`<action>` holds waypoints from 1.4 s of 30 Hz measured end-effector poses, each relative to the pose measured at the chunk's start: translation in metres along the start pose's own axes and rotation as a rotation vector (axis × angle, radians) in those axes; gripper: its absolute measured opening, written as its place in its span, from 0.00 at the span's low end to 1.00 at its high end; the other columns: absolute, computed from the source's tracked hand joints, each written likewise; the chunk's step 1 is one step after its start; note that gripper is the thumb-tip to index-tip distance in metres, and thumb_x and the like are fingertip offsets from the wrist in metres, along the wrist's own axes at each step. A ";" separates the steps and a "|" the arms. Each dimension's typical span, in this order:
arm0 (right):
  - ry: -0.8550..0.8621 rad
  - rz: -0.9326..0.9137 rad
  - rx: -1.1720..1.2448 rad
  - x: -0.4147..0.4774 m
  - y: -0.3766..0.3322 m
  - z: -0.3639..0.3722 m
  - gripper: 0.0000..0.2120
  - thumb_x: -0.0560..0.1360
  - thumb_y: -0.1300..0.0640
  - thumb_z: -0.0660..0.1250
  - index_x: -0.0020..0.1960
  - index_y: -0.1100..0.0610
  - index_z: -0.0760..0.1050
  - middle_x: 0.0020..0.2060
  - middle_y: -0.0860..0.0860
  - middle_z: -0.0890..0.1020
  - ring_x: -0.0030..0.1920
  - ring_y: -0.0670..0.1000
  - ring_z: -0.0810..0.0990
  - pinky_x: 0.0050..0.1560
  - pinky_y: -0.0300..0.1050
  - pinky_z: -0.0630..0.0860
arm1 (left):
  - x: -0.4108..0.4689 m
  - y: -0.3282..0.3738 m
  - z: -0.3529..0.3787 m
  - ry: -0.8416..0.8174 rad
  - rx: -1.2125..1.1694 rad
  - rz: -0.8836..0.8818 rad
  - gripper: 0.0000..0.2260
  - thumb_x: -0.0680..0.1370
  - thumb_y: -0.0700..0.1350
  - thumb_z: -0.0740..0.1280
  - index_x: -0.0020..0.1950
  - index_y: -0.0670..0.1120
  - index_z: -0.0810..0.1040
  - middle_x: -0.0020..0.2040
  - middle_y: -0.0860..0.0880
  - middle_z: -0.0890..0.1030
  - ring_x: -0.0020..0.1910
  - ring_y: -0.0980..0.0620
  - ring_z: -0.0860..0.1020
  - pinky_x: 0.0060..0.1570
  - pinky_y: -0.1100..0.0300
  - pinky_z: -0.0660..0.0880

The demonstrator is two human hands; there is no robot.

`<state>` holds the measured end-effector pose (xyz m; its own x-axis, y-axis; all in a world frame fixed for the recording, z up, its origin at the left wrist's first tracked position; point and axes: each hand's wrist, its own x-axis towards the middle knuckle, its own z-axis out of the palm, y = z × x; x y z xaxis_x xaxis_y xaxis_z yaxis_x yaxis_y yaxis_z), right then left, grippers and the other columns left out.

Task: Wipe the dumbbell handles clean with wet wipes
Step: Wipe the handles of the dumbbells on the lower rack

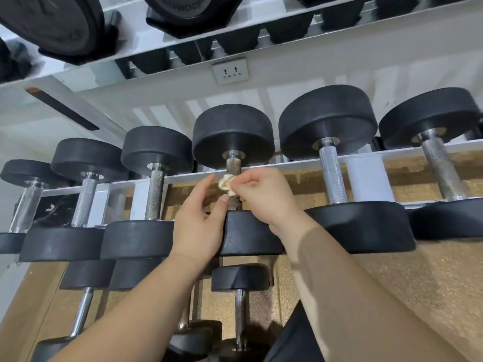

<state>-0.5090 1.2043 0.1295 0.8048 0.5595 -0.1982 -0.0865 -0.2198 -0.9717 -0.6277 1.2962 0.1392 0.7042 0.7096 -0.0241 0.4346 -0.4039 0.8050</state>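
Right hand (264, 194) pinches crumpled cream wet wipe (226, 184) on knurled steel dumbbell handle (233, 165) | left hand (201, 223) open, empty | 1 handle mid-wipe; rest unclear.

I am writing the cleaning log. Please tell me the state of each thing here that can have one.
Wet wipe: crumpled, held against the handle.
Right hand: pinches the wipe.
Left hand: open, fingers relaxed, beside the handle.
Fourth dumbbell from left: lying on the rack.
Wall socket: nothing plugged in.

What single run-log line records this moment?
phase: handle wipe | right hand: pinches wet wipe against dumbbell handle | left hand: open beside handle
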 end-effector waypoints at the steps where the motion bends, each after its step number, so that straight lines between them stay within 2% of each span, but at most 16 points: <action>1: 0.000 -0.029 -0.020 -0.006 0.001 0.003 0.04 0.75 0.55 0.71 0.43 0.51 0.84 0.38 0.47 0.85 0.43 0.47 0.83 0.50 0.49 0.81 | 0.002 0.003 -0.001 -0.006 0.037 0.064 0.19 0.79 0.51 0.70 0.70 0.59 0.76 0.58 0.59 0.82 0.57 0.60 0.79 0.64 0.56 0.75; 5: 0.018 -0.107 -0.045 -0.014 0.003 0.006 0.10 0.77 0.55 0.63 0.49 0.49 0.83 0.45 0.45 0.84 0.49 0.47 0.81 0.55 0.54 0.79 | 0.024 0.017 -0.010 -0.046 0.210 0.212 0.09 0.77 0.47 0.73 0.57 0.53 0.86 0.49 0.56 0.86 0.47 0.57 0.82 0.54 0.57 0.78; 8: 0.084 -0.143 -0.223 -0.028 0.011 0.008 0.11 0.81 0.54 0.60 0.58 0.48 0.79 0.51 0.46 0.82 0.55 0.50 0.77 0.57 0.51 0.75 | 0.049 0.016 -0.016 -0.077 0.207 0.197 0.07 0.75 0.42 0.76 0.47 0.54 0.85 0.40 0.54 0.84 0.39 0.56 0.80 0.45 0.58 0.78; 11: 0.211 -0.117 -0.457 -0.045 0.024 0.018 0.17 0.83 0.46 0.54 0.49 0.51 0.79 0.47 0.48 0.80 0.53 0.54 0.74 0.57 0.52 0.72 | 0.075 0.011 -0.010 -0.137 0.258 0.182 0.07 0.73 0.43 0.77 0.47 0.52 0.82 0.38 0.51 0.82 0.37 0.55 0.79 0.43 0.61 0.76; 14: 0.261 -0.181 -0.436 -0.046 0.033 0.020 0.23 0.80 0.37 0.52 0.39 0.49 0.77 0.38 0.45 0.79 0.46 0.51 0.74 0.51 0.52 0.74 | 0.100 0.006 0.003 -0.199 0.388 0.322 0.05 0.73 0.46 0.78 0.43 0.49 0.84 0.39 0.52 0.84 0.39 0.53 0.81 0.44 0.61 0.77; 17: 0.289 -0.238 -0.416 -0.044 0.036 0.021 0.21 0.78 0.36 0.54 0.34 0.48 0.71 0.33 0.45 0.76 0.41 0.50 0.74 0.46 0.50 0.74 | 0.113 0.002 0.009 -0.177 0.584 0.570 0.04 0.74 0.46 0.77 0.47 0.48 0.87 0.41 0.51 0.82 0.42 0.50 0.80 0.47 0.56 0.76; 20: 0.315 -0.243 -0.394 -0.043 0.038 0.023 0.19 0.77 0.38 0.56 0.34 0.48 0.71 0.33 0.45 0.76 0.41 0.51 0.74 0.45 0.50 0.73 | 0.108 -0.004 0.007 -0.211 0.641 0.701 0.06 0.75 0.45 0.76 0.50 0.47 0.88 0.39 0.49 0.83 0.41 0.48 0.81 0.45 0.56 0.78; 25: 0.322 -0.290 -0.385 -0.048 0.045 0.023 0.19 0.79 0.41 0.57 0.39 0.51 0.78 0.37 0.46 0.78 0.43 0.51 0.74 0.50 0.50 0.72 | 0.106 -0.014 -0.003 -0.272 0.583 0.680 0.10 0.76 0.42 0.76 0.57 0.47 0.87 0.37 0.56 0.77 0.38 0.56 0.76 0.44 0.68 0.71; 28: 0.294 -0.260 -0.353 -0.048 0.044 0.020 0.19 0.77 0.41 0.56 0.41 0.50 0.79 0.38 0.45 0.79 0.45 0.50 0.75 0.51 0.50 0.73 | 0.119 -0.009 0.006 -0.204 0.501 0.630 0.08 0.78 0.45 0.74 0.56 0.47 0.87 0.39 0.54 0.81 0.39 0.57 0.77 0.45 0.75 0.69; 30: 0.294 -0.239 -0.338 -0.048 0.042 0.020 0.19 0.76 0.40 0.55 0.41 0.50 0.79 0.39 0.45 0.80 0.46 0.50 0.75 0.51 0.49 0.73 | 0.125 -0.006 0.013 -0.192 0.522 0.643 0.08 0.78 0.44 0.73 0.56 0.45 0.87 0.43 0.50 0.85 0.43 0.53 0.81 0.50 0.75 0.70; 32: 0.294 -0.233 -0.328 -0.048 0.041 0.020 0.19 0.76 0.40 0.56 0.41 0.50 0.79 0.39 0.46 0.80 0.46 0.51 0.75 0.51 0.50 0.73 | 0.125 -0.004 0.012 -0.282 0.565 0.723 0.06 0.77 0.40 0.74 0.54 0.46 0.88 0.47 0.49 0.87 0.48 0.52 0.83 0.54 0.69 0.73; 36: 0.308 -0.242 -0.323 -0.049 0.043 0.020 0.18 0.76 0.41 0.56 0.40 0.51 0.78 0.38 0.46 0.79 0.45 0.51 0.75 0.50 0.51 0.73 | 0.113 -0.006 -0.003 -0.664 0.563 0.756 0.07 0.77 0.39 0.74 0.52 0.47 0.88 0.51 0.54 0.87 0.52 0.61 0.83 0.56 0.68 0.76; 37: 0.315 -0.244 -0.322 -0.049 0.043 0.020 0.18 0.76 0.41 0.57 0.40 0.51 0.78 0.37 0.47 0.79 0.44 0.51 0.75 0.49 0.51 0.73 | 0.113 -0.007 -0.003 -0.648 0.576 0.776 0.07 0.77 0.40 0.74 0.52 0.48 0.88 0.51 0.54 0.87 0.51 0.60 0.83 0.55 0.67 0.77; 39: 0.329 -0.252 -0.327 -0.048 0.043 0.021 0.18 0.76 0.42 0.57 0.39 0.52 0.78 0.37 0.47 0.79 0.44 0.52 0.75 0.49 0.51 0.72 | 0.121 -0.009 0.006 -0.466 0.617 0.821 0.06 0.78 0.43 0.73 0.53 0.48 0.88 0.48 0.49 0.87 0.48 0.52 0.84 0.53 0.59 0.79; 41: 0.341 -0.257 -0.325 -0.048 0.044 0.021 0.17 0.76 0.43 0.57 0.39 0.52 0.77 0.36 0.47 0.78 0.43 0.53 0.74 0.48 0.51 0.72 | 0.130 -0.003 0.017 -0.286 0.681 0.780 0.08 0.80 0.44 0.70 0.55 0.47 0.87 0.48 0.45 0.87 0.49 0.44 0.84 0.55 0.51 0.79; 42: 0.343 -0.255 -0.323 -0.048 0.044 0.021 0.17 0.76 0.43 0.58 0.39 0.52 0.77 0.36 0.47 0.78 0.43 0.53 0.74 0.48 0.51 0.72 | 0.132 0.001 0.019 -0.261 0.681 0.758 0.08 0.80 0.43 0.69 0.56 0.46 0.87 0.49 0.45 0.86 0.51 0.44 0.84 0.56 0.51 0.79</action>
<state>-0.5634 1.1846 0.0936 0.9269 0.3463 0.1450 0.2787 -0.3758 -0.8838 -0.5234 1.3784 0.1253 0.9877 0.0222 0.1545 -0.0031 -0.9868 0.1617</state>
